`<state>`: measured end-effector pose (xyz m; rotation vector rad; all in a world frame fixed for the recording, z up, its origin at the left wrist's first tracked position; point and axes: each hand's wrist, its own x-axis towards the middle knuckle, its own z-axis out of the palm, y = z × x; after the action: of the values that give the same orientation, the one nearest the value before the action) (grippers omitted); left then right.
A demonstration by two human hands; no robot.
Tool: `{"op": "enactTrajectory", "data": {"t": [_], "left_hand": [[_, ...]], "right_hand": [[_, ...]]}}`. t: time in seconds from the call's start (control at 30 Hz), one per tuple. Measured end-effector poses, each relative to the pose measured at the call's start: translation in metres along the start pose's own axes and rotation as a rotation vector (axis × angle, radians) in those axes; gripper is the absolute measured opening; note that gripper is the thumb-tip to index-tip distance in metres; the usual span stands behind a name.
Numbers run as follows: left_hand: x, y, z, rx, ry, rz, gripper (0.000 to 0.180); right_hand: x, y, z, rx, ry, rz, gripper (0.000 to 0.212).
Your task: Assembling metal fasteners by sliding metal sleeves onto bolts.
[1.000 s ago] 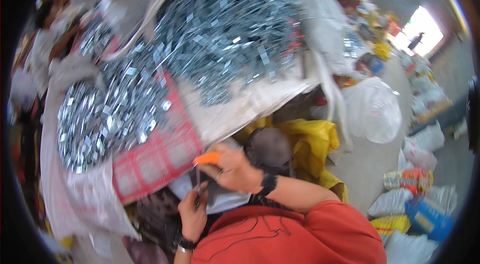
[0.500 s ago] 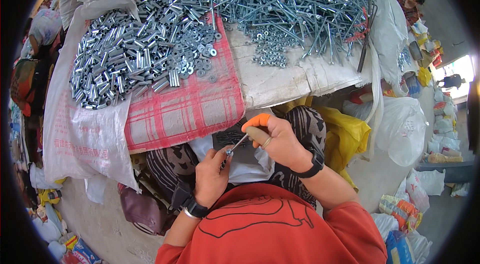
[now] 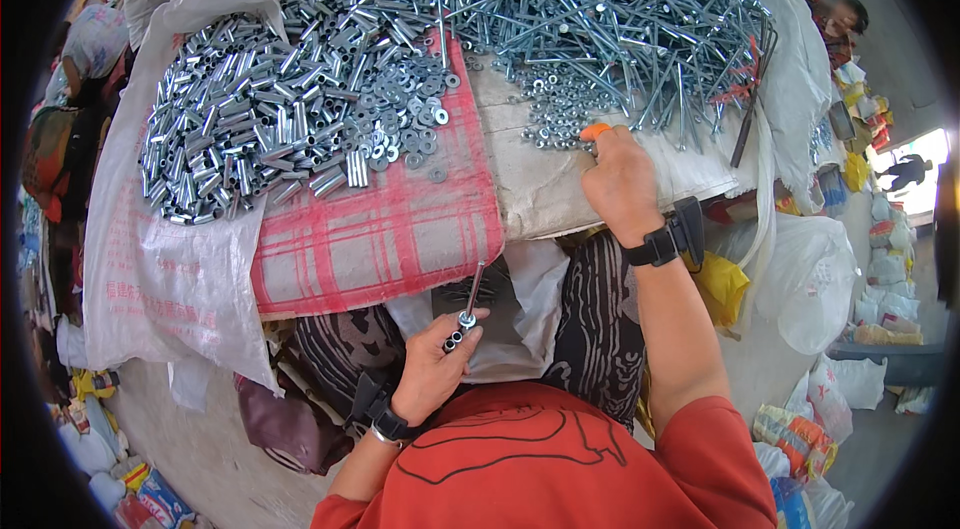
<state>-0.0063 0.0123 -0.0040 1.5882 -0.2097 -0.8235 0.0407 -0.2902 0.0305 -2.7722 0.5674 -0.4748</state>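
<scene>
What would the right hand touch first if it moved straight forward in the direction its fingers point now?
Most likely the small pile of nuts just ahead of the right hand on the white sack cloth. The long bolts lie beyond it. Depth is hard to judge; the fingertips may already touch the nuts.

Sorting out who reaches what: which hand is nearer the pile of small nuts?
Right. The right hand touches the edge of the nuts; the left hand stays low by the lap, holding a bolt.

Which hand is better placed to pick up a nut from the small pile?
Right. The right hand already rests at the nuts, while the left hand holds a bolt over the lap.
</scene>
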Motion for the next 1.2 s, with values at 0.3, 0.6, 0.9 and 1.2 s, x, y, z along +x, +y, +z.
{"op": "enactTrajectory", "data": {"t": [0.3,0.6,0.9,1.2], "left_hand": [[-0.006,-0.004,0.000,0.170,0.084,0.178,0.024],[-0.012,0.008,-0.001,0.691,0.139,0.336,0.030],[-0.015,-0.004,-0.005,0.259,-0.010,0.090,0.022],[-0.011,0.012,-0.004,0.715,0.135,0.444,0.029]], "right_hand": [[-0.067,-0.048,-0.022,1.207,-0.527,0.199,0.025],[-0.090,-0.049,-0.034,0.945,-0.498,-0.232,0.017],[-0.107,-0.051,-0.029,1.428,-0.686,0.137,0.021],[-0.105,-0.048,-0.034,1.301,-0.705,0.075,0.019]]}}
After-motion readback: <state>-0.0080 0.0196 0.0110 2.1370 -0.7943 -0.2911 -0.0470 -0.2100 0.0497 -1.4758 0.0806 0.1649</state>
